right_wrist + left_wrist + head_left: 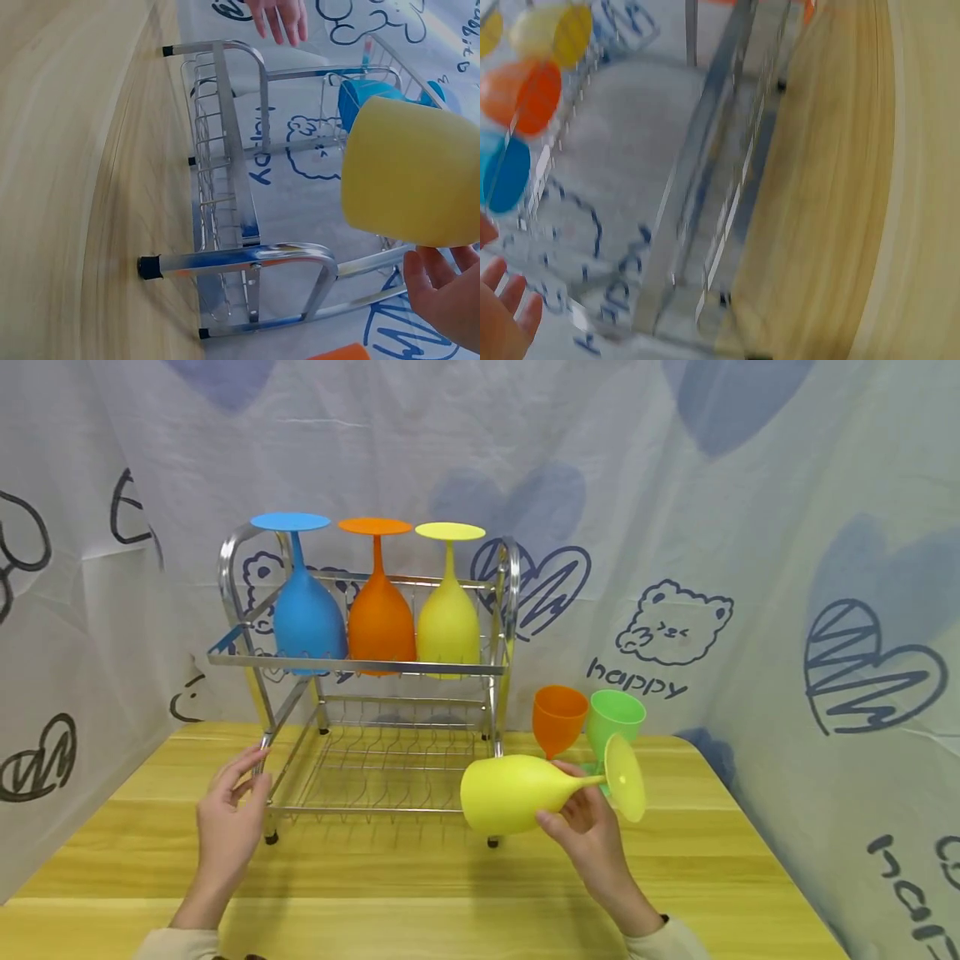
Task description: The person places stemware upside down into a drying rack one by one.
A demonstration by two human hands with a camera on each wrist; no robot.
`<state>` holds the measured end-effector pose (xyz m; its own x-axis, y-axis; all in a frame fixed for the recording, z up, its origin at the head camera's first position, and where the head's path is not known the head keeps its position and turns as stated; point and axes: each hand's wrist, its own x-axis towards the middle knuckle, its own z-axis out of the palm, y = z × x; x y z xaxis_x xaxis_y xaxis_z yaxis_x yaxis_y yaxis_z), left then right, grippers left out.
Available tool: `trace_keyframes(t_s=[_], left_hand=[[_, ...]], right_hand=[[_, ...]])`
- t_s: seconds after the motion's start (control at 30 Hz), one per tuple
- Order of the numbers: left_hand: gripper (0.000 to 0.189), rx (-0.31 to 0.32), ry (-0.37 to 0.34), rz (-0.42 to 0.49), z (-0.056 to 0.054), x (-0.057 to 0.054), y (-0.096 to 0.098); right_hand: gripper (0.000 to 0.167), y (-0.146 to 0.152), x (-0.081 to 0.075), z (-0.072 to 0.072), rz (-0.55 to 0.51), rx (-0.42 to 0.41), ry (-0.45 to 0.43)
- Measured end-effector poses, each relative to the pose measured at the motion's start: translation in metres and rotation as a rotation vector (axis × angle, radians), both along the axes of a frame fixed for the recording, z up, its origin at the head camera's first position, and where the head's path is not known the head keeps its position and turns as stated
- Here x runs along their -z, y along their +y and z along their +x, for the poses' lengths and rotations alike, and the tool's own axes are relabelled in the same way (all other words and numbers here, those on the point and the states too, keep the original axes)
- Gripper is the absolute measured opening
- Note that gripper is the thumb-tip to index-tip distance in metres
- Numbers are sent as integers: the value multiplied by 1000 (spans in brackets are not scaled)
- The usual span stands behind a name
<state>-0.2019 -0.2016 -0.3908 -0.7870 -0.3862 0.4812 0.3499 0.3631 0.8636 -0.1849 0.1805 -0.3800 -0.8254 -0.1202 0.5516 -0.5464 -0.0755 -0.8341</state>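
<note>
My right hand (596, 852) holds a yellow plastic goblet (513, 793) on its side near the rack's lower right front. The goblet's bowl points left and its round foot points right; my thumb and fingers are at the bowl's base and stem. At the left front post of the metal two-tier rack (360, 668), my left hand (228, 818) has its fingers loosely bent around nothing. Whether its fingertips touch the post I cannot tell. On the upper tier stand a blue goblet (309, 618), an orange goblet (381, 622) and another yellow goblet (448, 622), all upside down.
Right of the rack, an orange goblet (558, 718) and a green goblet (615, 718) stand upright on the wooden table (375, 902), partly hidden by the held goblet and right hand. White cloth (675, 527) with drawings hangs behind and at both sides.
</note>
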Motion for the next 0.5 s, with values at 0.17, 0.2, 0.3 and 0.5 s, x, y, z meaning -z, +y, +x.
trace_keyframes(t_s=[0.17, 0.2, 0.3, 0.5], left_hand=[[42, -89, -216, 43, -10, -1, -26], [46, -69, -263, 39, -12, -1, -29], [53, 9, -347, 30, -18, -1, -37], [51, 99, -360, 29, -29, 8, -45]], right_hand=[[55, -6, 4, -6, 56, -33, 134], [55, -8, 5, -7, 62, -46, 161], [55, -15, 6, -13, 60, -62, 229], [57, -35, 3, -22, 56, -60, 300]])
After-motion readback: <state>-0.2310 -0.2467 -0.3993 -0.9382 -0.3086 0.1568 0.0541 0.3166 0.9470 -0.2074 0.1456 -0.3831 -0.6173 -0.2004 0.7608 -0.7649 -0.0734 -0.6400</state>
